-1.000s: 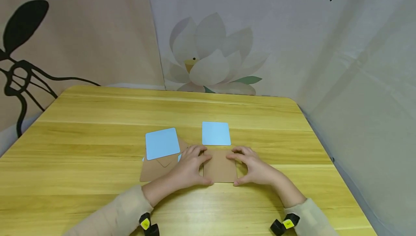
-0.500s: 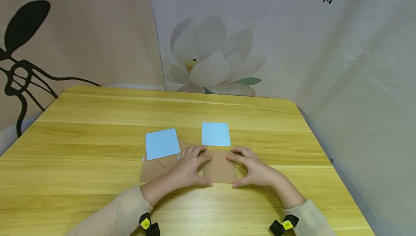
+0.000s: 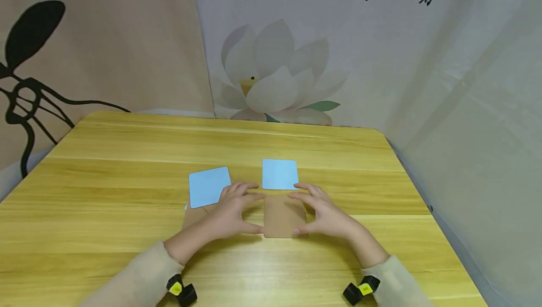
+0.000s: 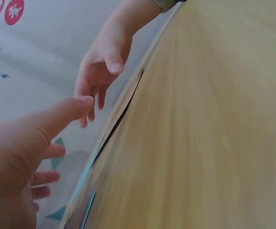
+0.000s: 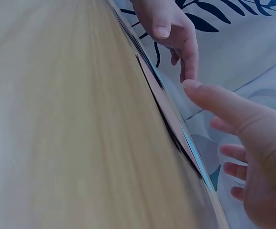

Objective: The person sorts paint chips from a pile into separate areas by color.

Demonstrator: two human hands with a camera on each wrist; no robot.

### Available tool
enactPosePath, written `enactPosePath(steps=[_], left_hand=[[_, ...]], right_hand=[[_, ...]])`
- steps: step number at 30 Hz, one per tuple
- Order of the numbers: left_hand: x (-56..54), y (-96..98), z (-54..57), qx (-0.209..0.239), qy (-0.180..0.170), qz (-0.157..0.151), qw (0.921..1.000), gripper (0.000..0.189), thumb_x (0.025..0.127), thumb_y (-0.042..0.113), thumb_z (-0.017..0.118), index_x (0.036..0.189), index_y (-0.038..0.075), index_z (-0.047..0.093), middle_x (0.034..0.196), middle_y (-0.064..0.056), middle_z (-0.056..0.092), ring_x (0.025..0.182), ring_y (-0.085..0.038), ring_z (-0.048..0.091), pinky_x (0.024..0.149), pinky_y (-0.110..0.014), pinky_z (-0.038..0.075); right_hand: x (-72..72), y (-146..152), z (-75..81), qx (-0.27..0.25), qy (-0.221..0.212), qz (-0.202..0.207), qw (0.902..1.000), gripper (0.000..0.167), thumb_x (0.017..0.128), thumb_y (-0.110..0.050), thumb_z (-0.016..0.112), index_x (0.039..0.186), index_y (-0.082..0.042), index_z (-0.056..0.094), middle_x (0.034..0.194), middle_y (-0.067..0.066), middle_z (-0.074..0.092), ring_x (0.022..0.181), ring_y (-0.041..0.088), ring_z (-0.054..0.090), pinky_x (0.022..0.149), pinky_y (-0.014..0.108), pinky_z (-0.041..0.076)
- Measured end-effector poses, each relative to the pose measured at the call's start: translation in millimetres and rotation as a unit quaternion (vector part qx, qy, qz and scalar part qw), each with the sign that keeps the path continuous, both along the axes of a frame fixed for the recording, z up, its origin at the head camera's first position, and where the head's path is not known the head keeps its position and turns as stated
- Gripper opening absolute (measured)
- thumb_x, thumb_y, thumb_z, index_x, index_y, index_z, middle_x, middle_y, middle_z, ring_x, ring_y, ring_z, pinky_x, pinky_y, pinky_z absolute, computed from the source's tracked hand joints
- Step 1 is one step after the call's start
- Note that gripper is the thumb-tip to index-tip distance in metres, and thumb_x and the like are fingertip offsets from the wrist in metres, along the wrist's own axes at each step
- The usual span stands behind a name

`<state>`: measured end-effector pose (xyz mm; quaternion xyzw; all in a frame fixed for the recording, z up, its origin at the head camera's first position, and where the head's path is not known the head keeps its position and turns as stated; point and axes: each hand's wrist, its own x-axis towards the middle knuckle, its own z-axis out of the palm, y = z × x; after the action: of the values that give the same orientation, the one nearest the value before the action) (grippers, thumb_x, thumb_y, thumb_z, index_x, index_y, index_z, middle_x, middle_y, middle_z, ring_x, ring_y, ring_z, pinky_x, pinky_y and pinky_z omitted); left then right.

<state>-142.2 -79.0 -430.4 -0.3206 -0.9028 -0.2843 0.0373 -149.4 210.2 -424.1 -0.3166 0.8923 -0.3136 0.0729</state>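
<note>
A square brown envelope (image 3: 277, 220) lies flat on the table in front of me, its plain side up. My left hand (image 3: 228, 213) is just off its left edge, thumb and fingers spread, holding nothing. Over its right edge hovers my right hand (image 3: 328, 217), fingers extended and thumb apart. Both wrist views show the left hand (image 4: 21, 152) and the right hand (image 5: 266, 152) raised above the tabletop with relaxed fingers. A light blue card (image 3: 280, 174) sits right behind the envelope. Another blue card (image 3: 206, 188) rests on a second brown envelope (image 3: 198, 213), partly hidden by my left forearm.
The wooden table (image 3: 106, 180) ends at a printed cloth backdrop (image 3: 275, 72) behind and a plain cloth (image 3: 474, 109) on the right. A sliver of blue shows beside the left-hand envelope.
My left hand has let go of the envelope's left side and moved left and slightly up. My right hand has come off its near corner and shifted left over it. The envelope stays flat.
</note>
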Motion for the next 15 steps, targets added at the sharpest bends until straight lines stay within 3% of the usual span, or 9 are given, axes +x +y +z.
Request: enactPosePath(steps=[8,15], left_hand=[[-0.5,-31.2,4.0,0.021,0.000,0.017,0.9996,0.076,0.068,0.046,0.084,0.130,0.009,0.060,0.141,-0.013,0.043,0.131,-0.034,0.030,0.101,-0.062,0.016],[-3.0,-59.2,1.5,0.028,0.014,0.049,0.9983,0.076,0.066,0.046,0.085,0.129,0.011,0.061,0.141,-0.011,0.043,0.131,-0.034,0.029,0.100,-0.061,0.015]], right_hand=[[-9.8,-24.2,2.0,-0.005,0.034,0.011,0.9993,0.079,0.071,-0.038,0.084,0.140,-0.021,0.050,0.152,0.008,0.029,0.138,0.025,0.019,0.103,0.058,0.024],[-17.9,-52.1,2.4,-0.013,0.085,0.045,0.9953,0.077,0.071,-0.039,0.084,0.137,-0.015,0.053,0.148,0.011,0.033,0.137,0.029,0.021,0.105,0.058,0.018]])
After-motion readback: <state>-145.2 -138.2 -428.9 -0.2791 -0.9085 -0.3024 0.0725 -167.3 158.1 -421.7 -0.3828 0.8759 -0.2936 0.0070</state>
